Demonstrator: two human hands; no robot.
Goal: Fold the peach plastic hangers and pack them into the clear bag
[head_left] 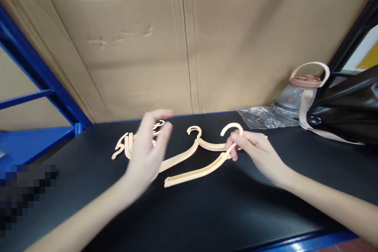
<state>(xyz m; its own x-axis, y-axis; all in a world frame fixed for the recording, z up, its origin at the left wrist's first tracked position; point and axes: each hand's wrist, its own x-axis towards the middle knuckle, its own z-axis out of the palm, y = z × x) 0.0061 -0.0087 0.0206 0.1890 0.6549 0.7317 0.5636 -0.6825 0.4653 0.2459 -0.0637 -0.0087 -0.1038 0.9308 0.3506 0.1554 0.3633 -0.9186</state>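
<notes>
My right hand [256, 151] pinches a cream hanger piece [197, 172] just below its hook, with one curved arm pointing left above the black table [189, 212]. Raised at the left, my left hand [149, 145] has its thumb and fingers apart and holds nothing. Behind the held piece lies a cream hanger [180, 158] with its hook upright and two arms spread; its left end is hidden by my left hand. Several loose cream parts [127, 145] lie beyond my left hand, partly covered by it.
A clear bottle [298, 94] with a pink lid and strap stands at the back right, beside crumpled clear plastic [265, 117] and a black bag [348, 106]. Cardboard [132, 55] rises behind the table. A blue metal frame [38, 71] stands at the left.
</notes>
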